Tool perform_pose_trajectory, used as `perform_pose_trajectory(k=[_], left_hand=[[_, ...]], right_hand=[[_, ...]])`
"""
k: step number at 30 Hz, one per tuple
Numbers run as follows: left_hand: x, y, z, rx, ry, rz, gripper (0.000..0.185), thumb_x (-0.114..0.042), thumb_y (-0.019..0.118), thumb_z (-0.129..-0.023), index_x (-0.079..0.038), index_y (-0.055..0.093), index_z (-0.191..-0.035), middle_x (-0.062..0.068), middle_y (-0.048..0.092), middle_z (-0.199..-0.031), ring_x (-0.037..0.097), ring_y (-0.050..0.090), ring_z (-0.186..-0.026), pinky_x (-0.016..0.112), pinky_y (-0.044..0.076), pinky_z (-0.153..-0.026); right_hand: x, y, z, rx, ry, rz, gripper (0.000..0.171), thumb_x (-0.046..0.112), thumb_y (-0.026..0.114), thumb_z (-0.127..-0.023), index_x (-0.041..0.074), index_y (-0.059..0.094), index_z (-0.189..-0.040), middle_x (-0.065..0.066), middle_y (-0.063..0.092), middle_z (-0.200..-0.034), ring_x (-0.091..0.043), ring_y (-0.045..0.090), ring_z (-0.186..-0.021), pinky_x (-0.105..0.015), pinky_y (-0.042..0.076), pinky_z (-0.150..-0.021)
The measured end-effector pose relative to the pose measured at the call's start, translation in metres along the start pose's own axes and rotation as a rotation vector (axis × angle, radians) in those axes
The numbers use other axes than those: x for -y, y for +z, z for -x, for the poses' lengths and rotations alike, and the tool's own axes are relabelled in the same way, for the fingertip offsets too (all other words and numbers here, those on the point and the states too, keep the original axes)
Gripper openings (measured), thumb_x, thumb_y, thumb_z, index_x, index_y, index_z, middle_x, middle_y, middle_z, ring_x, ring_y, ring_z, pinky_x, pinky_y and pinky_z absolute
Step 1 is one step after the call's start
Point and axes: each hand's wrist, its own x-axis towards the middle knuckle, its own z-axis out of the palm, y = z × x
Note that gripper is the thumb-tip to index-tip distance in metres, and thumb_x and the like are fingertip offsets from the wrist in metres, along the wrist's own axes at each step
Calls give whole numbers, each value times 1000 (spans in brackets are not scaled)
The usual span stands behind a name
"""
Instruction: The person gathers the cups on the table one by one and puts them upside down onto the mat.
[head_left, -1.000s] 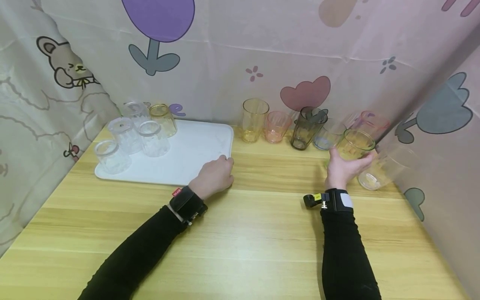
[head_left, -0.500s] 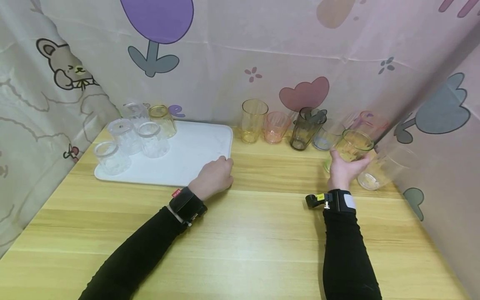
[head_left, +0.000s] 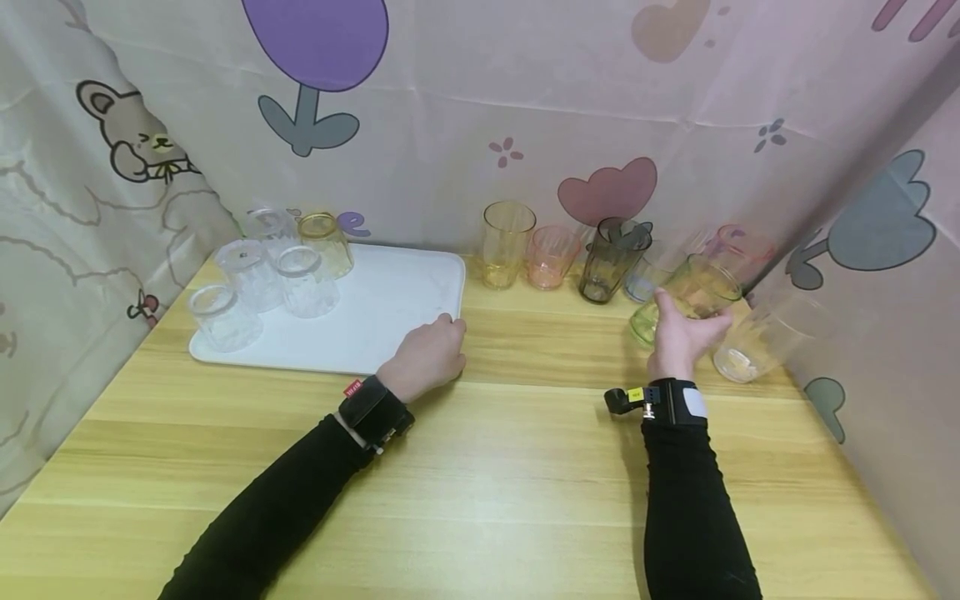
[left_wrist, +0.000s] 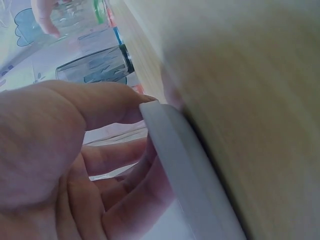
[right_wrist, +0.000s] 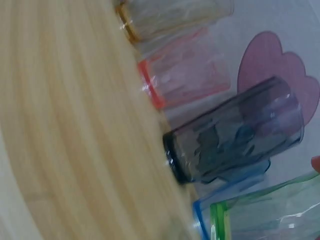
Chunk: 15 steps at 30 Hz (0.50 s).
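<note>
My left hand (head_left: 427, 354) pinches the right front edge of a white tray (head_left: 390, 292). In the left wrist view, the thumb (left_wrist: 120, 97) lies on one side of the tray's rim (left_wrist: 185, 170) and the other fingers on the opposite side. With my right hand (head_left: 681, 337) I hold a green-tinted glass (head_left: 697, 287), tilted with its mouth leaning to the right. Its green base (right_wrist: 218, 220) shows in the right wrist view, while most of that hand is out of frame there. Upside down on the tray's left half stand several clear glasses (head_left: 307, 283) and one yellow glass (head_left: 326, 246).
Along the back curtain a tall yellow glass (head_left: 508, 246), a pink glass (head_left: 553, 258), a dark grey glass (head_left: 611, 262) and a blue-based glass (head_left: 641, 279) stand upright. Right of my right hand are another pink glass (head_left: 746, 242) and a large clear glass (head_left: 772, 337).
My right hand has shifted slightly left with the green-tinted glass, which now leans more, its base swung out to the left. My left hand stays on the tray edge.
</note>
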Motion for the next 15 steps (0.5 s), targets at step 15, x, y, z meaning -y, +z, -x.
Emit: perform_pose_trajectory(k=[15], left_hand=[[2, 0, -1, -27, 14, -14, 25, -13, 70, -94, 0, 65, -115, 12, 61, -101, 24, 60, -78, 42, 58, -68]], right_hand=[[21, 32, 38, 132, -97, -203, 105, 27, 85, -87, 14, 13, -162, -5, 19, -165, -11, 25, -150, -19, 30, -118]])
